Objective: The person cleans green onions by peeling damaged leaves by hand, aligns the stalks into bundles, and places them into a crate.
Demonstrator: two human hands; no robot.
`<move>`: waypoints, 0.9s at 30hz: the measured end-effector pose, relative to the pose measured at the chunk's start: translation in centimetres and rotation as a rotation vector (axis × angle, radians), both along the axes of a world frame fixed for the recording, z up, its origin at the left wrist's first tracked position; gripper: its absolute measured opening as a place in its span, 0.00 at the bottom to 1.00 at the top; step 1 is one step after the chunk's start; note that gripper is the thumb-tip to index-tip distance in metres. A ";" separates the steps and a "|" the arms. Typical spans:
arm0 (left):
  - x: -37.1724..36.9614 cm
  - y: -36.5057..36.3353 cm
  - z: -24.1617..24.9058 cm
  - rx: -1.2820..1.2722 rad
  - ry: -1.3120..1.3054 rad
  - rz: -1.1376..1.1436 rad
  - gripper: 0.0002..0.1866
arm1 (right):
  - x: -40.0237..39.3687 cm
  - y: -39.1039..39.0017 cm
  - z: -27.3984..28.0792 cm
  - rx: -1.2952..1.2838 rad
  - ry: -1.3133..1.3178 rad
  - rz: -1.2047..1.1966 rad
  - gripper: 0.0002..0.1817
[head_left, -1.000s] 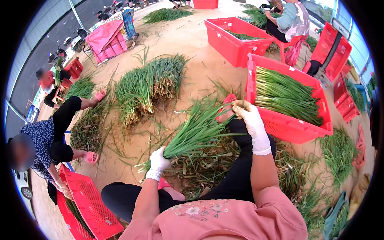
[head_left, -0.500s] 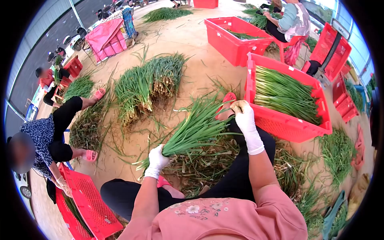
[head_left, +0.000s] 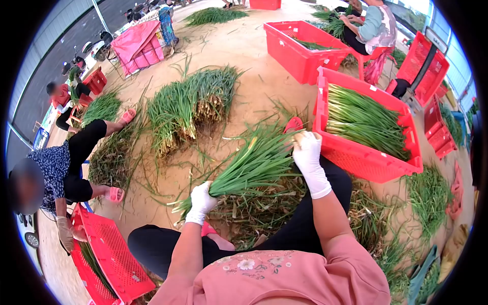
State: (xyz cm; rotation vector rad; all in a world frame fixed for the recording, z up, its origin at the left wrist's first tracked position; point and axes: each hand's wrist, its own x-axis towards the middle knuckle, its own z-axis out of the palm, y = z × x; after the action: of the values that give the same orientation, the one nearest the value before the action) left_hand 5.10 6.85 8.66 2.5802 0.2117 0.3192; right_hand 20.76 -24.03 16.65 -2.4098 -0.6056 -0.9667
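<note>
My left hand (head_left: 203, 199), in a white glove, is closed around the lower end of a bunch of green chives (head_left: 253, 165). The leaves fan out up and to the right, with a few pale stem ends sticking out left of the hand. My right hand (head_left: 307, 149), also gloved in white, is beside the leaf tips with its fingers curled together; whatever they pinch is too small to make out. Below the bunch, a heap of dry trimmings (head_left: 254, 216) lies between my legs. At the right, a red crate (head_left: 373, 172) holds neatly laid chives (head_left: 363, 119).
A pile of untrimmed chives (head_left: 190, 107) lies ahead on the floor. Another red crate (head_left: 290, 55) stands farther back, near a seated person (head_left: 373, 30). At the left, a person in a patterned top (head_left: 51, 162) reaches a gloved hand to a red crate (head_left: 114, 254). Loose greens (head_left: 427, 198) lie right.
My right hand has turned slightly and shifted down a little beside the leaf tips. My left hand still grips the bunch. The left neighbour's hand has moved left along the crate.
</note>
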 end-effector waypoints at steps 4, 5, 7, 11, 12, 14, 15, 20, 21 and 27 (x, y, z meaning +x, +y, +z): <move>-0.1 0.2 0.7 0.079 -0.023 0.032 0.16 | 1.3 -2.5 1.2 0.488 0.395 -0.044 0.05; -0.3 0.3 0.7 0.095 -0.041 0.031 0.16 | 0.7 -2.2 2.2 0.780 0.667 0.070 0.07; 0.0 0.6 0.1 0.135 -0.052 0.027 0.17 | -0.8 -0.5 2.3 0.789 0.682 0.366 0.19; 0.3 0.5 -0.6 0.311 -0.001 0.002 0.19 | -3.5 4.6 3.2 0.589 0.970 0.488 0.23; 0.3 0.2 -0.5 0.356 -0.030 0.004 0.19 | -3.4 5.4 1.7 0.680 1.047 0.543 0.22; 0.6 -0.2 -0.3 0.427 -0.081 0.007 0.21 | -3.5 6.7 -0.3 0.688 1.161 0.576 0.19; 0.6 -0.4 -0.1 0.425 -0.079 0.011 0.21 | -3.6 7.2 -1.3 0.607 1.081 0.542 0.16; 0.4 -1.2 0.6 0.453 -0.092 -0.010 0.20 | -3.7 8.2 -5.6 0.374 0.637 0.528 0.09; 0.4 -1.3 0.7 0.459 -0.112 -0.031 0.19 | -3.8 8.4 -6.0 0.393 0.604 0.554 0.09; 1.1 -1.2 0.0 0.505 -0.211 -0.075 0.21 | -5.7 8.9 -1.0 1.496 1.051 0.673 0.05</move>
State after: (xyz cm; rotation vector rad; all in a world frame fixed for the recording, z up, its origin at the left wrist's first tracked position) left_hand 6.16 5.64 8.69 3.0080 -0.0519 0.6869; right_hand 15.05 -15.11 15.67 -0.9103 -0.0964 0.2511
